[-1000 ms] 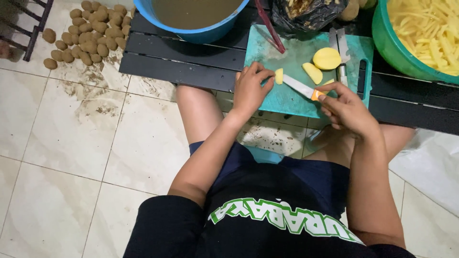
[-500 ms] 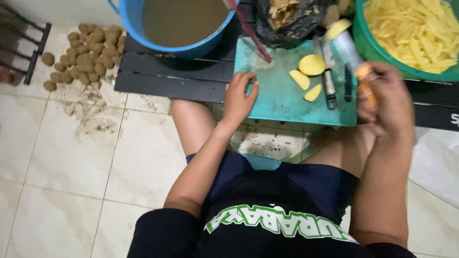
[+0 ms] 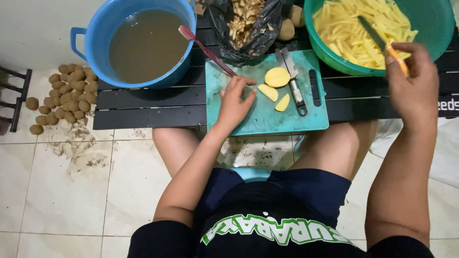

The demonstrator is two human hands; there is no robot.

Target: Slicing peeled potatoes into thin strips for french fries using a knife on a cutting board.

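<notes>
Right hand (image 3: 413, 79) now over green bowl (image 3: 430, 28), fingers clenched round knife (image 3: 382, 40); left fingers (image 3: 239, 88) loosely spread on cutting board (image 3: 263, 119)

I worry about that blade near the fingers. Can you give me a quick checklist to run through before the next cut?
1. Knife away from the left hand: ok, it is over the green bowl.
2. Right hand grips the handle: ok.
3. Potato pieces lie on the cutting board: ok.
4. Left hand flat on the board, clear of the peeler: ok.
5. Board fully on the table: cannot tell; its front edge seems to overhang.
</notes>
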